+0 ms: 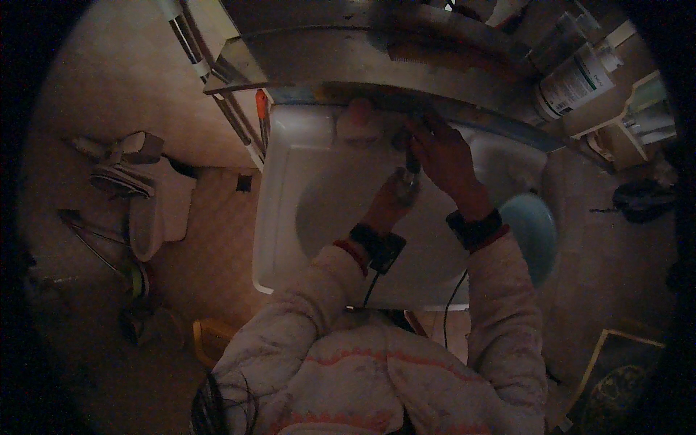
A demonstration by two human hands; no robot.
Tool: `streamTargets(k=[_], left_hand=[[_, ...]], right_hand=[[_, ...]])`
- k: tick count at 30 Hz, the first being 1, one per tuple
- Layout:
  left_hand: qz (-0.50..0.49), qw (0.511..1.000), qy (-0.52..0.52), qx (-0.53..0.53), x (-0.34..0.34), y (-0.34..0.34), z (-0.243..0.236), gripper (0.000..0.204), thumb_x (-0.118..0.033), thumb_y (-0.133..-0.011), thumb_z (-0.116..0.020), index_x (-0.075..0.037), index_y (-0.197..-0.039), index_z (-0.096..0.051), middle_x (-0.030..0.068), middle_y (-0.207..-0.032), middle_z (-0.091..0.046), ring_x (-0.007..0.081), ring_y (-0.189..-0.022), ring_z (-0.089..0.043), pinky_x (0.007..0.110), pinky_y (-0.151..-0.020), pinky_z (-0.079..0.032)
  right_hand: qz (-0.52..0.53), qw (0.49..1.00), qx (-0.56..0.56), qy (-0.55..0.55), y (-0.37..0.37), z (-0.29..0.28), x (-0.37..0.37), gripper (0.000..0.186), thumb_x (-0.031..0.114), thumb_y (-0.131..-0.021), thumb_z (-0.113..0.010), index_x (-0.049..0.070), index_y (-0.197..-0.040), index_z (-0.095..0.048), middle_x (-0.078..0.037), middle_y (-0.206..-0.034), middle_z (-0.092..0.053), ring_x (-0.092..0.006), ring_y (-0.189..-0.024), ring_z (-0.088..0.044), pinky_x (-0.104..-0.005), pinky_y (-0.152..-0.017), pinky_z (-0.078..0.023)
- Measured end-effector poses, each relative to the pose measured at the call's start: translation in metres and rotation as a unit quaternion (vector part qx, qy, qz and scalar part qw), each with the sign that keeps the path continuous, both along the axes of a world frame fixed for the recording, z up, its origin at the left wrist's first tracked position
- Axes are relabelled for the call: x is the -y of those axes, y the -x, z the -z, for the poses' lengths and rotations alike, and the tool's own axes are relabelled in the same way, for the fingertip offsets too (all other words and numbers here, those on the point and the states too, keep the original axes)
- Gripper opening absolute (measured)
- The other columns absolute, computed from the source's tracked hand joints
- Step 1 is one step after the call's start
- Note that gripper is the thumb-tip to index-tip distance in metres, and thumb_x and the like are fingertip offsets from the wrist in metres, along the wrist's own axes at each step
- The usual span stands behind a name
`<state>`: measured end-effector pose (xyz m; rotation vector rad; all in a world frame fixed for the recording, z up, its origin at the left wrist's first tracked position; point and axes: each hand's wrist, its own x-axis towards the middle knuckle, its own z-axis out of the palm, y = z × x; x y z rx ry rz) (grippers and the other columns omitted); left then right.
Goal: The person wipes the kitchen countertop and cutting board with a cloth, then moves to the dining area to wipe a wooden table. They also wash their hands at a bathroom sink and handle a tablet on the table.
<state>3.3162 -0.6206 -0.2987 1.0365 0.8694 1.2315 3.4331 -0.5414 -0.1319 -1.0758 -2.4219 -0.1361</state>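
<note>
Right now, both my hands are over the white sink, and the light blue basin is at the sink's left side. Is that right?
Not quite: the head view shows the light blue basin at the right side of the white sink. Your left hand and right hand are over the sink.

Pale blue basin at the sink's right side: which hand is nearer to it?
Right. In the picture, the right hand is up and left of the pale blue basin, apart from it; the left hand is farther left, over the sink.
</note>
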Motion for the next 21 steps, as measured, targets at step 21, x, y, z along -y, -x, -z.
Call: streamTargets(k=[21], left_hand=[[-0.004,0.993,0.051,0.107,-0.011,-0.010,0.013,0.044,-0.032,-0.092,-0.064,-0.004,-0.123,-0.051,0.0136,-0.117,-0.060,0.0254,-0.108,-0.059,0.039,-0.095,-0.049]], right_hand=[[-0.003,1.000,-0.030,-0.001,0.001,0.016,0.003,0.039,0.021,-0.091,-0.058,0.015,-0.129,-0.057,-0.024,-0.135,-0.050,-0.0397,-0.104,-0.062,-0.0443,-0.083,-0.055]])
